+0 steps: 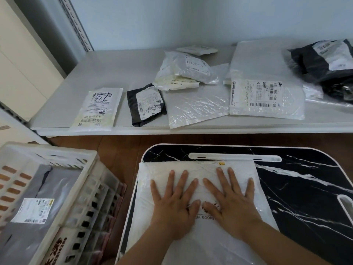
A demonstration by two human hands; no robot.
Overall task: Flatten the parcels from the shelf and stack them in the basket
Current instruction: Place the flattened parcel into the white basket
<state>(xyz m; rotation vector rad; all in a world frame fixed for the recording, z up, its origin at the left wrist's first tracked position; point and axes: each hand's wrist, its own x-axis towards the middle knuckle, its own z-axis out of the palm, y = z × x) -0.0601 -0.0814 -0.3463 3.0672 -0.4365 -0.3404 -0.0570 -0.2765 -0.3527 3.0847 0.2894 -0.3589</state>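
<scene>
A white plastic parcel (200,238) lies on the black marble-patterned table (298,188) in front of me. My left hand (174,203) and my right hand (232,201) press flat on it side by side, fingers straight and spread. The white slatted basket (95,180) stands at the lower left and holds a grey parcel (38,211) with a white label. On the white shelf (76,88) behind the table lie several parcels: a small white one (97,109), a small black one (146,104), a crumpled white one (185,71), a large white one (265,83) and a black one (324,64).
A clear flat plastic bag (194,108) lies on the shelf between the parcels. A white handle bar (235,156) sits along the table's far edge. Brown floor (114,144) shows between basket, table and shelf. A perforated shelf upright (76,22) rises at the back left.
</scene>
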